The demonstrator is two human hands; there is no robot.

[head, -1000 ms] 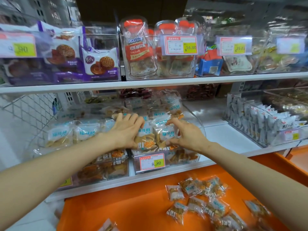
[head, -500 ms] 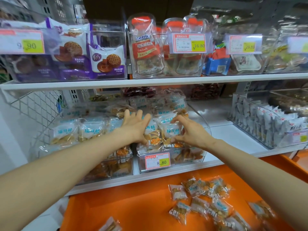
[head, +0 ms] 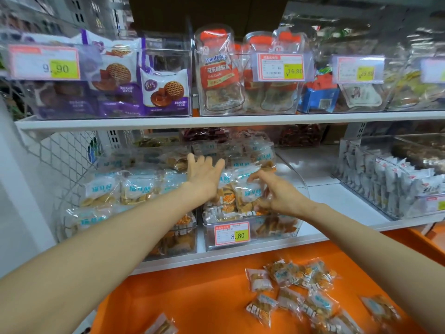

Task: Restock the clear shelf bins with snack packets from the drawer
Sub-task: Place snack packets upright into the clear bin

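Flat goes the left hand (head: pixel 204 179), fingers straight and spread, pressing down the heap of snack packets (head: pixel 231 201) in the clear bin (head: pixel 277 233) at the front edge of the lower shelf (head: pixel 337 197), while the right hand (head: pixel 274 201) curls finger and thumb round 1 packet (head: pixel 249 192) on top of the pile. Best play: hold that palm as a stop, tuck the gripped packet in flat (the heap looks near the rim, so it may spill), then reach down to the orange drawer (head: pixel 192 297) for the loose packets (head: pixel 289 280) on its right side.
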